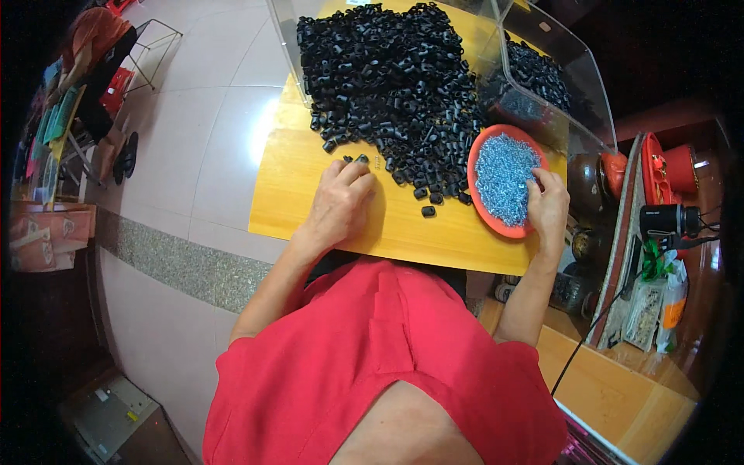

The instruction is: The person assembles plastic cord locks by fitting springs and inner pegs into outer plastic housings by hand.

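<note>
On the yellow tabletop [291, 190], a big heap of small black hollow plastic parts [387, 85] spreads toward me, with several loose ones at its near edge. My left hand [341, 203] is closed at the heap's near left side, fingertips pinching a black plastic part [362, 159]. At the right, an orange-red plate [472, 177] is full of tiny shiny metal pieces [504, 180] that look like screws. The fingers of my right hand [549, 203] are bent together over the plate's right side, at the metal pieces. Whatever they pinch is too small to make out.
A clear plastic bin [593, 85] with more black parts stands at the back right. Beyond the table's right side are dark jars [590, 182] and a shelf with a black cylindrical device [668, 222]. Another person [97, 54] sits at the far left.
</note>
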{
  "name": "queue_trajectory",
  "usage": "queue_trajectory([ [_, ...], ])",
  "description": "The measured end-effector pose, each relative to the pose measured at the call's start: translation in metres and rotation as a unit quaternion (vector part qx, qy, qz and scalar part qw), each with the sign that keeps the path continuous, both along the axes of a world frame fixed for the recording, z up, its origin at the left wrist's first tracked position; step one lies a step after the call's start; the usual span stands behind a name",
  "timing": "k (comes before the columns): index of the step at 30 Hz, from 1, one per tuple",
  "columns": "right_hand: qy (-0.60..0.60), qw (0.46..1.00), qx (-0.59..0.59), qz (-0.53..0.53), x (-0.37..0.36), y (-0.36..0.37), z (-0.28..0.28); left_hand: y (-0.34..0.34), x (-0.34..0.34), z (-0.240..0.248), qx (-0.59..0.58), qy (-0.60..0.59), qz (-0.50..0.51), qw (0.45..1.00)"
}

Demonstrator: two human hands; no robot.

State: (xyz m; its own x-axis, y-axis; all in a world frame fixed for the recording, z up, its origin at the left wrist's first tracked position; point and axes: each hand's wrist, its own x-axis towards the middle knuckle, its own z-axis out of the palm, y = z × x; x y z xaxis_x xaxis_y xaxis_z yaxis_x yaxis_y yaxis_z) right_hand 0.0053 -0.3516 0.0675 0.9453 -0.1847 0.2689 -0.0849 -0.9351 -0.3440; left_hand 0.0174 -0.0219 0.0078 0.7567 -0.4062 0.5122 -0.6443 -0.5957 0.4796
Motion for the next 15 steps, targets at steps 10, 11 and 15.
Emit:
queue_trajectory([
  [10, -0.028, 0.999, 0.021, 0.014, 0.005, 0.005, -0.012, 0.008, 0.016, 0.001, -0.087, -0.021, 0.090, 0.992],
  [11, -0.048, 0.999, 0.023, 0.008, 0.006, 0.006, -0.010, 0.007, 0.018, 0.003, -0.088, -0.020, 0.092, 0.992],
  [15, -0.083, 0.996, 0.030, 0.006, 0.007, 0.005, -0.009, -0.003, 0.027, 0.008, 0.001, -0.001, 0.108, 0.994],
])
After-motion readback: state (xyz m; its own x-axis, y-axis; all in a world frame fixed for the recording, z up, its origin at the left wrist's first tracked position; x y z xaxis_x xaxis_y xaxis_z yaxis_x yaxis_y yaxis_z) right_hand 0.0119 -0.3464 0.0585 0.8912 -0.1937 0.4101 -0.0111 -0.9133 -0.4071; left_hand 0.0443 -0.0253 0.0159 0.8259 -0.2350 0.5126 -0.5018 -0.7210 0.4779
